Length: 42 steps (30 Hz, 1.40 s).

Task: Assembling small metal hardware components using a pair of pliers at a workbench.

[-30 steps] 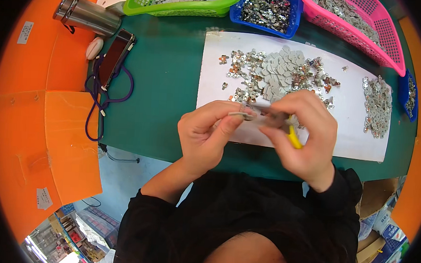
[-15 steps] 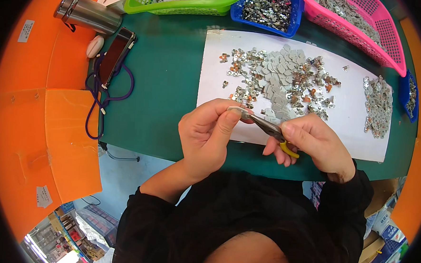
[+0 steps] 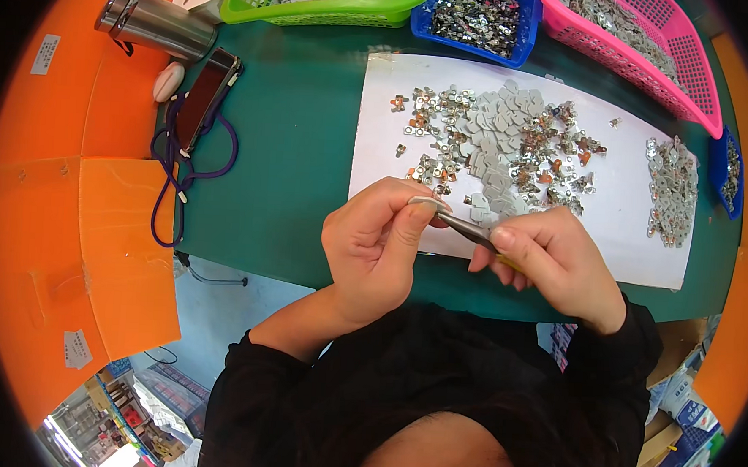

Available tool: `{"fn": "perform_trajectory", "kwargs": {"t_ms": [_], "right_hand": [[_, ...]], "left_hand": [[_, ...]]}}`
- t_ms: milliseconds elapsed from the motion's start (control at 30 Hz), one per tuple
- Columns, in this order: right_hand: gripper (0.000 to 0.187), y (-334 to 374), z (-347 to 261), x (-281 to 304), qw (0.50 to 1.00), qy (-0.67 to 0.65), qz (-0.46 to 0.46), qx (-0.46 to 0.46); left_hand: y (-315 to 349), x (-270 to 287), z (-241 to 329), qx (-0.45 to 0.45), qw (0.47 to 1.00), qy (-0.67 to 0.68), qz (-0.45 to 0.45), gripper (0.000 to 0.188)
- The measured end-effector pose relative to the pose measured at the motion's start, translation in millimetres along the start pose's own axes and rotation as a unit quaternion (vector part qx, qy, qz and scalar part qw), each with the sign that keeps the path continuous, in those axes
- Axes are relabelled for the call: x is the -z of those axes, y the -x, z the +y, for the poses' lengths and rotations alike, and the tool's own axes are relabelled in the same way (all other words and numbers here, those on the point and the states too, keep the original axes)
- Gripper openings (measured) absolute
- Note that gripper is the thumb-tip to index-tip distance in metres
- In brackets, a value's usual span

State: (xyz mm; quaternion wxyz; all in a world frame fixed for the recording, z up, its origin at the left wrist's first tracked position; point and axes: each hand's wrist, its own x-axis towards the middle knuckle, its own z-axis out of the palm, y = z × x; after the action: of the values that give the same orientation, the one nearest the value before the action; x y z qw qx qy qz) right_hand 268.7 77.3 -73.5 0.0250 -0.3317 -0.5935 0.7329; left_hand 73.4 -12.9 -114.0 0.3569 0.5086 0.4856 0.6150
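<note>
Between thumb and fingers, my left hand (image 3: 373, 242) pinches a small grey flat piece (image 3: 425, 201). My right hand (image 3: 559, 256) is closed round long-nose pliers (image 3: 467, 229), whose yellow handle is mostly covered by the fingers. The plier tips meet the edge of the piece; what lies between the jaws is too small to make out. Just beyond both hands, a white sheet (image 3: 380, 124) bears a heap of grey flat pieces (image 3: 502, 126), with small shiny metal parts (image 3: 435, 110) on its left and more metal parts (image 3: 556, 150) on its right.
Another pile of metal parts (image 3: 670, 194) lies at the sheet's right end. Along the back stand a green basket (image 3: 326, 15), a blue tray (image 3: 472, 54) and a pink basket (image 3: 677, 97). A small blue tray (image 3: 719, 180), a steel flask (image 3: 165, 26) and a phone (image 3: 203, 106) flank the sheet.
My right hand has turned and closed further over the pliers, hiding more of the yellow handle. My left hand has shifted slightly right and down, still pinching the grey piece.
</note>
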Motion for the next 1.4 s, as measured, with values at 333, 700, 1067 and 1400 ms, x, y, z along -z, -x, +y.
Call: {"fn": "perform_trajectory", "kwargs": {"t_ms": [333,700,1067,1400], "right_hand": [[0.017,14,1,-1,0.945,0.213,0.202,0.145],[0.014,23,-18,23,0.903,0.378,0.138,0.154],[0.018,22,-17,26,0.904,0.338,0.179,0.192],[0.019,22,-20,29,0.927,0.322,0.141,0.131]], "left_hand": [[-14,4,-5,0.0,0.998,-0.058,-0.014,0.018],[-24,11,4,0.104,0.974,-0.086,-0.184,0.017],[-27,3,5,0.096,0.982,-0.052,-0.157,0.013],[-30,6,9,0.103,0.971,-0.097,-0.194,0.018]]}}
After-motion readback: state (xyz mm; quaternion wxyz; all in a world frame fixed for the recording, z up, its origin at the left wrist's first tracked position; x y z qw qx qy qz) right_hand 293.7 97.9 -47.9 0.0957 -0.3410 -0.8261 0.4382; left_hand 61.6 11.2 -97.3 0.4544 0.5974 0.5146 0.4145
